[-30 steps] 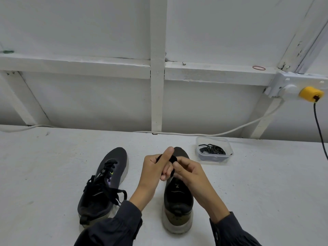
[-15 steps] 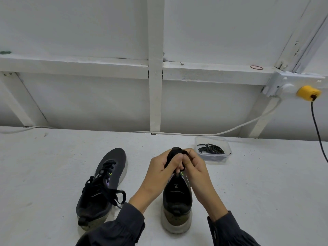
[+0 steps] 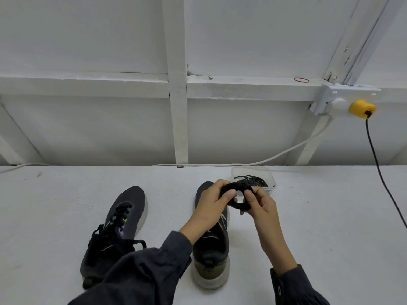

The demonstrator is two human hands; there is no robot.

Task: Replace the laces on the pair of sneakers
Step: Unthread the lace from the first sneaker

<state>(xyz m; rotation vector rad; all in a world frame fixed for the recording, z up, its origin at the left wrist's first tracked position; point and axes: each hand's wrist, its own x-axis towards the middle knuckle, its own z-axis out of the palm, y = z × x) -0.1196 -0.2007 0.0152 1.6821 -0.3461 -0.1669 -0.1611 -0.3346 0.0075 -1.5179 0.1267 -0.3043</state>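
Two things are partly hidden: the left sleeve point(image 3: 141, 274) covers the heel of the laced sneaker point(image 3: 130, 205). The left hand point(image 3: 211, 208) and its wrist cover the midfoot of the other sneaker point(image 3: 214, 245), so I cannot tell whether its eyelets hold any lace.

On the white desk point(image 3: 330, 238) are two dark sneakers and one clear tub point(image 3: 270, 177) holding a tangle of black laces point(image 3: 256, 180) too knotted to number. Both sneakers stand on the near side of the tub, the laced one farther left.

The left hand and right hand point(image 3: 262, 208) are close together just in front of the tub. Each pinches one side of a single coiled black lace point(image 3: 239, 205) with curled fingers.
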